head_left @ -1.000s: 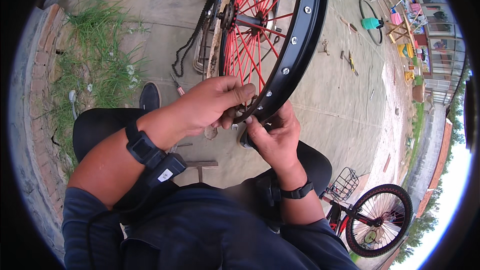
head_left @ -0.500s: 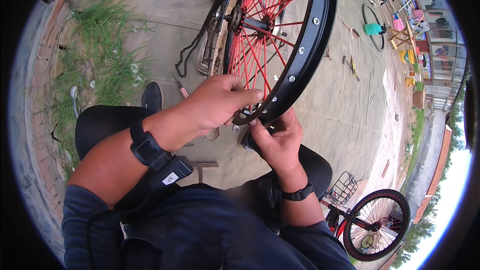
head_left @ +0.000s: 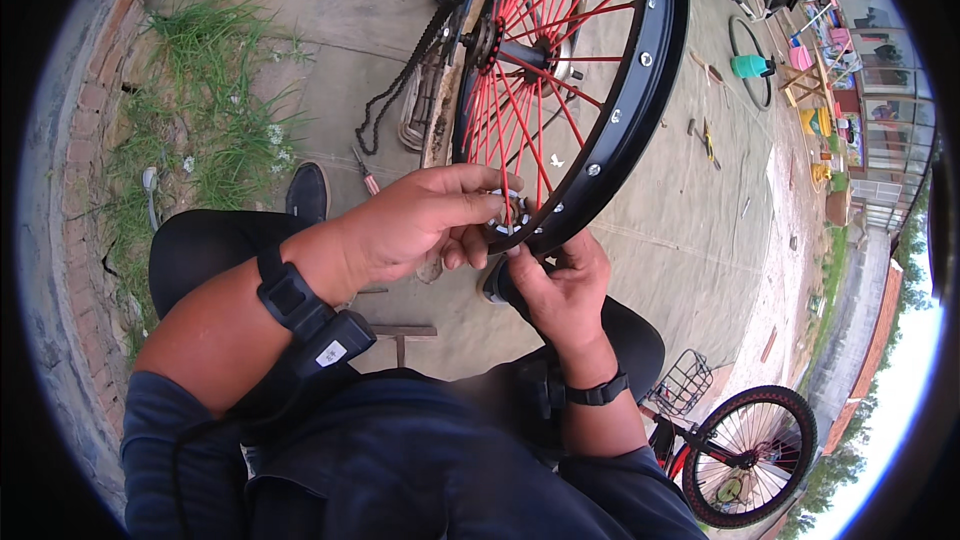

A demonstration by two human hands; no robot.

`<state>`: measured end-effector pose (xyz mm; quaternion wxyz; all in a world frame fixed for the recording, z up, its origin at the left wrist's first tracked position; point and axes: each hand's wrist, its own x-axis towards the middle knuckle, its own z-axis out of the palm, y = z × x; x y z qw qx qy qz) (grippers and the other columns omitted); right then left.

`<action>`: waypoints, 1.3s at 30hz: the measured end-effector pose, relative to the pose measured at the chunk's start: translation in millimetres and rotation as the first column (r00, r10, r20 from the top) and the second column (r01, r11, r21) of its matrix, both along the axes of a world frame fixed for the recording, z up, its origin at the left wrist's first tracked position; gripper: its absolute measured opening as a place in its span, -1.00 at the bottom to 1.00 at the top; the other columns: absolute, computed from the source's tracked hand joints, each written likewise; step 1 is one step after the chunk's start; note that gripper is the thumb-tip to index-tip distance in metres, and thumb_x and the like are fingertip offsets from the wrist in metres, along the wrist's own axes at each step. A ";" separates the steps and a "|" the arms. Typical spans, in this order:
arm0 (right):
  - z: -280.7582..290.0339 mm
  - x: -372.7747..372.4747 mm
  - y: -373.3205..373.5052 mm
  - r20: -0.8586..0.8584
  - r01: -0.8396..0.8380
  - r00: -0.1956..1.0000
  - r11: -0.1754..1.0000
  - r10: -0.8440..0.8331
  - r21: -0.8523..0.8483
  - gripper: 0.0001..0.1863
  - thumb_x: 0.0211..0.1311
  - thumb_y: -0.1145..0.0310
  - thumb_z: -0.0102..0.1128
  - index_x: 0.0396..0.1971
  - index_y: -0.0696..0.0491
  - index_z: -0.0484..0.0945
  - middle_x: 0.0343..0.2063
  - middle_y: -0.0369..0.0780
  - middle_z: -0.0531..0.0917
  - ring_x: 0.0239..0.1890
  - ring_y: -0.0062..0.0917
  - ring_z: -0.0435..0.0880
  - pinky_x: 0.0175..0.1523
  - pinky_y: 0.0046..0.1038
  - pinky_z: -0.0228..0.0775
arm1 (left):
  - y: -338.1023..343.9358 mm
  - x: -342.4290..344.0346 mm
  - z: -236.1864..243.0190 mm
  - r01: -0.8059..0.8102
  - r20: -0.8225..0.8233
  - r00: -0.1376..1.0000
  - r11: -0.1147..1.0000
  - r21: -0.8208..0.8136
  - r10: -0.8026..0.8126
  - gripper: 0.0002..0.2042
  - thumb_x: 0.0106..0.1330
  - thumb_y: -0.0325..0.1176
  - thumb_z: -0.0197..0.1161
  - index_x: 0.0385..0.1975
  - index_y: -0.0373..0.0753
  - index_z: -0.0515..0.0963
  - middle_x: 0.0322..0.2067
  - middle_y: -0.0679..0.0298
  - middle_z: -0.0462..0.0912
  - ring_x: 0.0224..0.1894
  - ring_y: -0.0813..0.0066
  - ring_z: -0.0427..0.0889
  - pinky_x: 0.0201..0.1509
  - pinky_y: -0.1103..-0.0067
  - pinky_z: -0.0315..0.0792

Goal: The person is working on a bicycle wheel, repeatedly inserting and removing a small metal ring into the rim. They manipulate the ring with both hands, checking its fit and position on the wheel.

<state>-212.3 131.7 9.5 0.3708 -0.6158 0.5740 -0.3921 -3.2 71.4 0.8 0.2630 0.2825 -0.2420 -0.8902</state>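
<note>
**In the Yard: Two Hands on a Red-Spoked Wheel**

In front of the person's knees hangs a big bicycle wheel with a shiny black metal rim and thin red spokes [head_left: 575,70]. The spokes run from a dark hub near the top out to the rim. Small silver dots sit in a row along the rim. There is no tyre on it. The low edge of the wheel comes down right between the two hands.

On the left side of the yard, green grass [head_left: 190,110] grows beside a red brick edge [head_left: 85,130]. A black shoe [head_left: 306,192] rests on the grey concrete ground [head_left: 650,240]. A black chain [head_left: 400,90] hangs down just left of the wheel.

The left hand [head_left: 420,220] reaches across from the left. A black strap is on its wrist. Its fingers curl around the low part of the rim and pinch it where a red spoke meets the rim.

The right hand [head_left: 555,285] comes up from below, with a black band on its wrist. Its fingers are closed on the bottom edge of the same rim, just beside the left hand.

Far to the right, near the bottom, stands a small bicycle with a black tyre and a wire basket [head_left: 735,445].
</note>
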 end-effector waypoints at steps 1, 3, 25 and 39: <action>0.4 0.4 -0.3 0.007 0.004 1.000 1.000 -0.004 -0.001 -0.72 0.09 0.51 0.51 -0.20 0.11 0.62 -0.47 -0.36 0.54 -0.55 -0.72 0.46 -0.44 -0.63 0.32 | 0.0 1.4 -1.4 0.010 -0.048 0.999 1.000 0.025 -0.008 -0.67 0.55 -0.28 0.17 0.21 -0.25 0.52 -0.17 0.38 0.68 -0.41 0.62 0.66 -0.44 0.72 0.42; 1.9 1.3 -0.9 0.021 0.014 1.000 1.000 -0.014 -0.003 -0.71 0.08 0.51 0.51 -0.21 0.11 0.62 -0.46 -0.35 0.55 -0.56 -0.72 0.47 -0.44 -0.63 0.33 | -0.5 4.5 -4.7 0.034 -0.127 0.992 0.998 0.051 -0.027 -0.63 0.55 -0.31 0.16 0.29 -0.24 0.48 -0.12 0.38 0.66 -0.34 0.61 0.66 -0.39 0.71 0.43; 9.0 5.3 -1.3 0.073 0.043 0.996 0.999 -0.044 0.015 -0.72 0.10 0.53 0.50 -0.22 0.10 0.59 -0.44 -0.39 0.55 -0.52 -0.76 0.47 -0.39 -0.66 0.34 | -6.2 5.6 -14.1 0.046 -0.148 0.988 0.997 -0.063 -0.055 -0.62 0.46 -0.38 0.30 0.23 -0.27 0.51 -0.15 0.35 0.71 -0.29 0.64 0.68 -0.30 0.73 0.50; 6.4 2.7 -1.9 0.093 0.040 0.995 0.999 -0.039 -0.013 -0.79 0.10 0.53 0.48 -0.29 0.11 0.62 -0.49 -0.35 0.51 -0.54 -0.70 0.44 -0.42 -0.62 0.30 | 1.5 -2.9 -28.8 -0.018 -0.152 0.988 0.999 -0.034 0.012 -0.55 0.42 -0.25 0.37 0.25 -0.23 0.47 -0.26 0.38 0.70 -0.43 0.62 0.68 -0.44 0.68 0.48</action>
